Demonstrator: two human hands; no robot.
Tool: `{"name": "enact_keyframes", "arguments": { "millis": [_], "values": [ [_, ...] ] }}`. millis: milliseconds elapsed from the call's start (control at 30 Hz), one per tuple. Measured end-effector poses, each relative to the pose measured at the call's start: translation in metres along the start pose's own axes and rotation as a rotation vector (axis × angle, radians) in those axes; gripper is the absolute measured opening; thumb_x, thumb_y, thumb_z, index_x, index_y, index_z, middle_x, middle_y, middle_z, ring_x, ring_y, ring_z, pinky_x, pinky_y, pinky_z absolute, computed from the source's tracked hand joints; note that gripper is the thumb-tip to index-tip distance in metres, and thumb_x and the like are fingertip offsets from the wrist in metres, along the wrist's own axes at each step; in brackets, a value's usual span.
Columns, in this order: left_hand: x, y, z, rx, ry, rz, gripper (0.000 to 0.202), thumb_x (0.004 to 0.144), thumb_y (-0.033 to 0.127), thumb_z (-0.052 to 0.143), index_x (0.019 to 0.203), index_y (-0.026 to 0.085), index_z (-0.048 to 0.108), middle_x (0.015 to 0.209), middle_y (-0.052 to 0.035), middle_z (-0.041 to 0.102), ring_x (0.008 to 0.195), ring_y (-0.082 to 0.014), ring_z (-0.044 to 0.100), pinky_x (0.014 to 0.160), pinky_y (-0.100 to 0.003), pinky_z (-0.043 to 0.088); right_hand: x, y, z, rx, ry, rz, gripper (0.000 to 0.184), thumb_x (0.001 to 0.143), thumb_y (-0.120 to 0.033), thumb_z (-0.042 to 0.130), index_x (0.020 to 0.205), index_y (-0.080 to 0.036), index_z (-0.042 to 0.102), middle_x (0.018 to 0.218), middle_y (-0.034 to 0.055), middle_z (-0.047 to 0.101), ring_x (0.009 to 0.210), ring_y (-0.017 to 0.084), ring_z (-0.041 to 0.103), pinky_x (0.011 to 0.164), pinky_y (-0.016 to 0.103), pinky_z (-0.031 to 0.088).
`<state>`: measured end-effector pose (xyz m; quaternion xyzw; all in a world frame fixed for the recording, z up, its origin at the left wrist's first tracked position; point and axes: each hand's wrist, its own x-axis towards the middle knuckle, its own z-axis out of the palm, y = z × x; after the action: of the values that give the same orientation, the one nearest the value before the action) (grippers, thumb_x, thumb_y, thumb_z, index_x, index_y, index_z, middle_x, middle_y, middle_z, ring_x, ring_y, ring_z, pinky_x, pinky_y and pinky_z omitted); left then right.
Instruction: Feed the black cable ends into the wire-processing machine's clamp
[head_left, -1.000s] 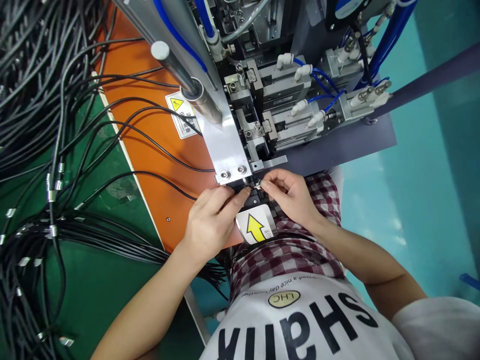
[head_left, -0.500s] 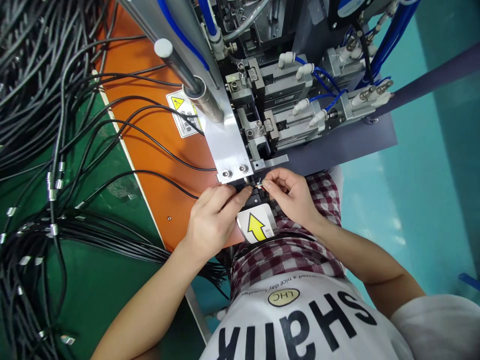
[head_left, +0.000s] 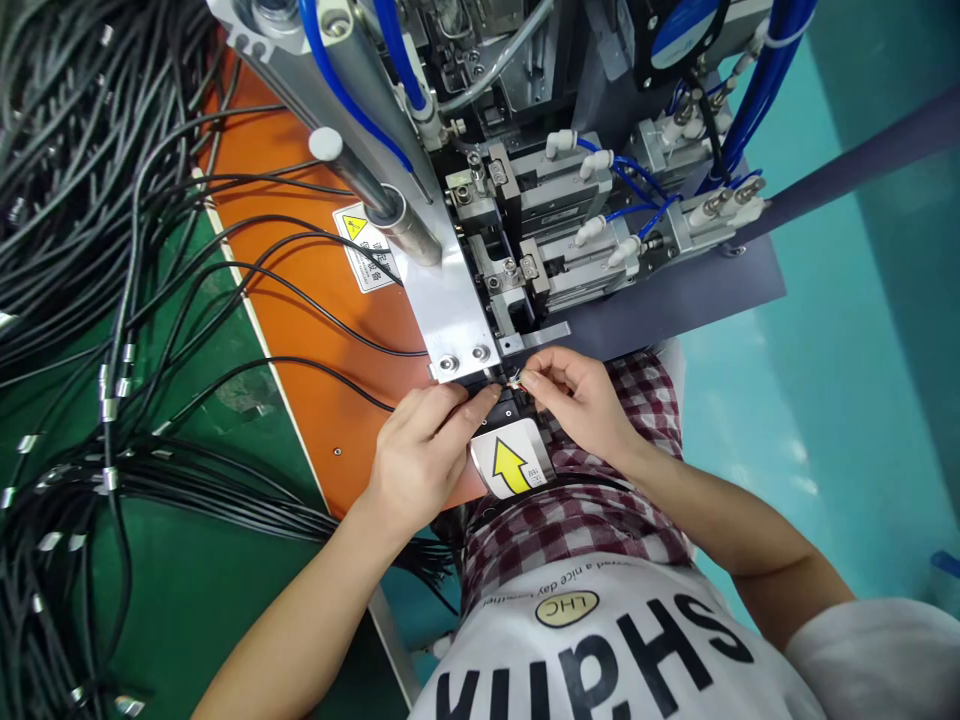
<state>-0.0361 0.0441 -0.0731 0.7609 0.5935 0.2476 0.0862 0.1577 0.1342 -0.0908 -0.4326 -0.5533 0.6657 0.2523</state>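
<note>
My left hand is closed at the front of the machine, its thumb and index fingertip pressed down by the metal slot. A black cable runs in under this hand, and the grip on it is mostly hidden by the fingers. Thin coloured wires show just past the left fingertips. Pinching at these wires is my right hand, thumb against index finger. Both hands nearly meet under the aluminium plate. Below them sits a white label with a yellow arrow.
Pneumatic cylinders with blue hoses stand beyond my right hand. A steel post rises from the plate. Bundles of black cables cover the green mat on the left. A warning label lies on the orange board.
The machine sits slightly lower and further left in view. Both hands stay at the same spot, and my right fingers have shifted slightly at the wires.
</note>
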Motion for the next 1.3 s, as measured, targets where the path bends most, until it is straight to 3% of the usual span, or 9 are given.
{"name": "enact_keyframes", "arguments": {
  "millis": [267,733,1300],
  "values": [
    [0.0,-0.001,0.001,-0.014,0.0,0.017,0.034,0.095,0.01,0.052,0.125,0.021,0.064,0.101,-0.0077,0.068,0.093,-0.0187,0.067,0.077,-0.029,0.054,0.0,0.004,0.0,-0.027,0.008,0.019,0.019,0.092,-0.035,0.064,0.084,-0.019,0.062,0.072,-0.0008,0.061,0.064,0.012,0.055,0.061,0.026,0.042],
    [0.001,-0.002,-0.001,0.012,-0.031,0.044,0.034,0.098,0.013,0.049,0.127,0.02,0.064,0.096,-0.0082,0.067,0.09,-0.0191,0.065,0.077,-0.03,0.053,-0.004,0.007,0.003,-0.088,0.049,-0.042,0.014,0.094,-0.031,0.06,0.086,-0.02,0.061,0.076,0.0013,0.063,0.07,0.015,0.058,0.063,0.027,0.044],
    [0.003,0.0,-0.001,0.097,-0.044,0.081,0.032,0.099,0.014,0.046,0.123,0.018,0.066,0.093,-0.0082,0.066,0.086,-0.0195,0.062,0.076,-0.03,0.051,-0.007,-0.007,0.003,-0.409,0.101,-0.177,0.008,0.092,-0.02,0.056,0.085,-0.021,0.058,0.083,0.0024,0.064,0.072,0.016,0.059,0.07,0.03,0.045]
  ]
}}
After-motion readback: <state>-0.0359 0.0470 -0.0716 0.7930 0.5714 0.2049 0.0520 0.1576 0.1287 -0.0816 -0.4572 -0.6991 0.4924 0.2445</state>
